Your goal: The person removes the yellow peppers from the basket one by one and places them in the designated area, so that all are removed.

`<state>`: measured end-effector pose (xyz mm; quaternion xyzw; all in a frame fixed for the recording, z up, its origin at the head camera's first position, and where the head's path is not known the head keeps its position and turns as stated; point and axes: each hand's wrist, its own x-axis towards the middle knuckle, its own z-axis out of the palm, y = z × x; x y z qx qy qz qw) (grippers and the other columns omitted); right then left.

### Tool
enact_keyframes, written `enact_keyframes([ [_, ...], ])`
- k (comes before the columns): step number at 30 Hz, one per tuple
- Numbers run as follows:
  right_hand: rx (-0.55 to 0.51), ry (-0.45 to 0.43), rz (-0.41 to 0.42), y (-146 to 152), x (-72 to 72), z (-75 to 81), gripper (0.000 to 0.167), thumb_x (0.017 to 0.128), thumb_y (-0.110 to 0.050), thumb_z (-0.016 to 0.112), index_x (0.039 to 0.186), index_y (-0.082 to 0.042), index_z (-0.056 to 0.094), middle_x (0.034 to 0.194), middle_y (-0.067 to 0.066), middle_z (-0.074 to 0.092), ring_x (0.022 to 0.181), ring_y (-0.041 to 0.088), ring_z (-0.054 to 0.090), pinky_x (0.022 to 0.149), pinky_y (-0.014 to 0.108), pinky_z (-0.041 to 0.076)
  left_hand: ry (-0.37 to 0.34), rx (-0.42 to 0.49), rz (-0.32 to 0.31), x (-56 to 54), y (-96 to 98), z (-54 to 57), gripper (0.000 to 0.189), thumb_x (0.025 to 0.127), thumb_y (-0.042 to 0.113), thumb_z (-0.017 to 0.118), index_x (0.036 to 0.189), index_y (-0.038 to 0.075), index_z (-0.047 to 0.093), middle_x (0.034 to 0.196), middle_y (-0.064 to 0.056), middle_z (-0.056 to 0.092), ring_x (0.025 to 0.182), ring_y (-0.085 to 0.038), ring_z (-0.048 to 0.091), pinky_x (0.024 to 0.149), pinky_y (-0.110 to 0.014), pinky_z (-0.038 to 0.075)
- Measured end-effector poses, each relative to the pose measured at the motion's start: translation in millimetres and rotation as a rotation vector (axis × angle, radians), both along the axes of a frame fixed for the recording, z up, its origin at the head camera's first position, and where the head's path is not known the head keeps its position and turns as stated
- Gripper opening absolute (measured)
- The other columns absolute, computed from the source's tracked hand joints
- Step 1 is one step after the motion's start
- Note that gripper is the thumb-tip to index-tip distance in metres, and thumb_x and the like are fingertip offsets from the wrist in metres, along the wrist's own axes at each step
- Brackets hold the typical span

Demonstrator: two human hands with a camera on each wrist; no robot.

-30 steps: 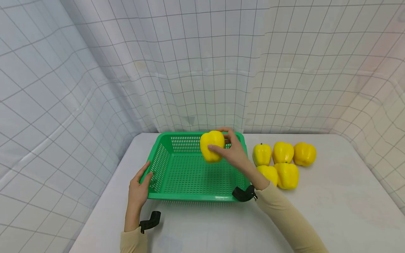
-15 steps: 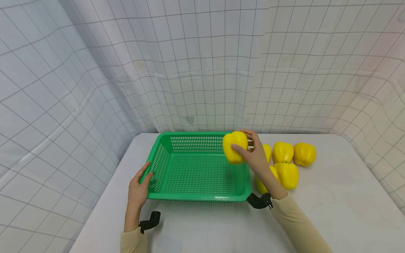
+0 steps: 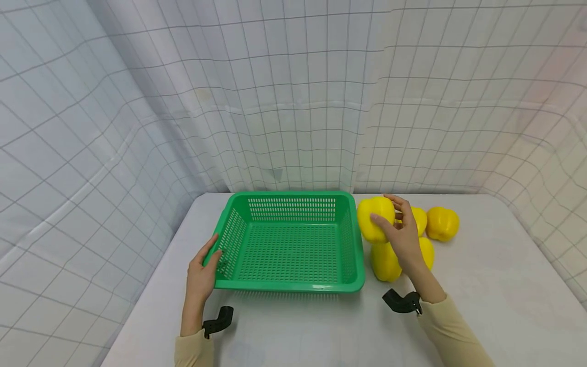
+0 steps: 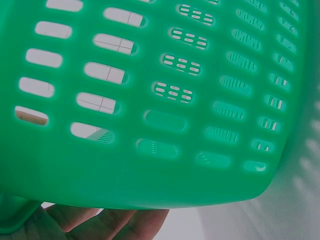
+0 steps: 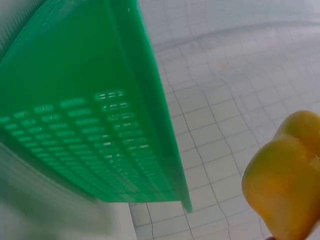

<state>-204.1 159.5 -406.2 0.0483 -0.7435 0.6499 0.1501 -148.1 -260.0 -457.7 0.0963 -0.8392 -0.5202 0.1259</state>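
My right hand (image 3: 403,234) grips a yellow bell pepper (image 3: 375,219) just beyond the right rim of a green plastic basket (image 3: 293,288). Thumb and fingers hold the pepper from its right side. In the right wrist view that bell pepper (image 5: 280,185) shows at the lower right, apart from the basket wall (image 5: 85,100). On the opposite side, my left hand (image 3: 202,270) holds the basket's left rim, thumb over the inside. The left wrist view shows its fingers (image 4: 145,225) curled at the edge below the slotted wall (image 4: 125,165). Nothing lies inside the basket.
More bell peppers stand on the white table to the right: one at the back right (image 3: 442,224), another in front of the basket's right side (image 3: 385,262), and others partly hidden behind my right hand. Gridded white curtains (image 3: 293,102) enclose the table's back and sides.
My right hand has carried the bell pepper rightward, from over the basket to outside its right rim, above the other peppers. The left hand and basket have stayed in place.
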Motion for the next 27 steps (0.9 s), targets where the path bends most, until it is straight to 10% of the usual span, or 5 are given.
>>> enact_keyframes([
  [27, 0.015, -0.103, -0.311, 99, 16.4, -29.5, 0.051, 0.091, -0.017, 0.065, 0.138, -0.023, 0.049, 0.122, -0.006, 0.035, 0.091, 0.012, 0.036, 0.067, 0.014, 0.041, 0.008, 0.002, -0.008, -0.2, -0.5, -1.7, 0.047, 0.100, 0.029, 0.050, 0.145, 0.021, 0.042, 0.149, -0.010, 0.034, 0.137, -0.033, 0.026, 0.104, -0.057, 0.026],
])
